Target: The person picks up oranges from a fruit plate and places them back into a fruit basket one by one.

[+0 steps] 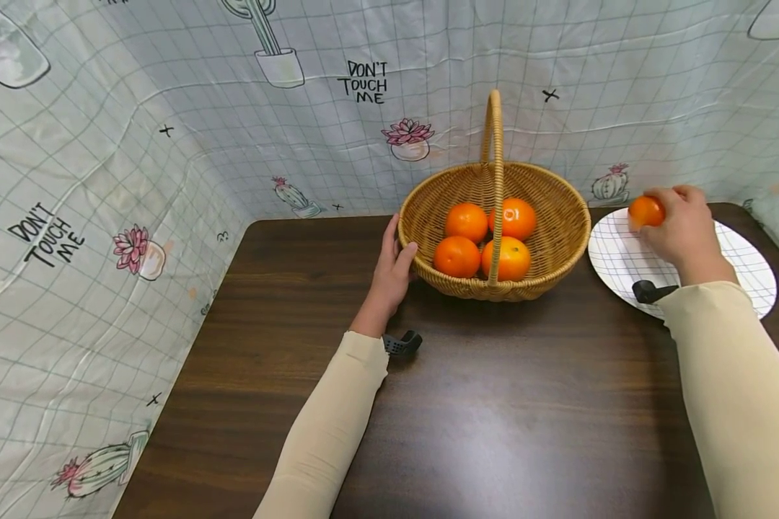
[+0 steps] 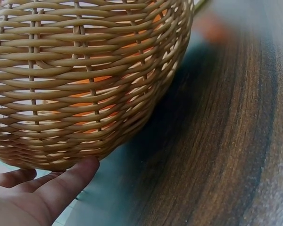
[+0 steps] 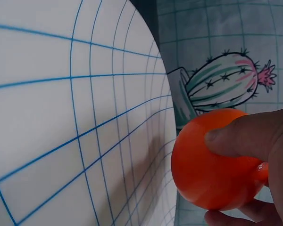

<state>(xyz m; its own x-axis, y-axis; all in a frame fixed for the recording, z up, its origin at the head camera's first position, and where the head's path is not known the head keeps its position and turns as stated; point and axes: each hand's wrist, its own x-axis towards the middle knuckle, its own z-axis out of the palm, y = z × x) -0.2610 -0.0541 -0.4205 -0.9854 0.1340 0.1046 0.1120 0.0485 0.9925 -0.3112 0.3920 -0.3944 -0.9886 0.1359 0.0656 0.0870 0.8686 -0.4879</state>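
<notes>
A wicker basket [image 1: 422,194] with a tall arched handle stands toward the back of the table, several oranges [image 1: 457,256] in it. Against the basket's left side rests my left hand [image 1: 391,270], its fingers extended along the wall and the thumb near the front rim. In the left wrist view the fingertips [image 2: 87,167] touch the woven wall [image 2: 47,94]. Over the far left part of a white plate [image 1: 613,267] with blue grid lines, my right hand [image 1: 684,227] holds a single orange [image 3: 212,165] between thumb and fingers. The orange's far side is partly hidden by that hand.
The dark wooden table [image 1: 493,404] meets a patterned cloth [image 1: 337,144] hanging behind it and along the left side. The plate stands right of the basket, near the table's right back corner. The basket handle [image 1: 497,144] arches high above the fruit.
</notes>
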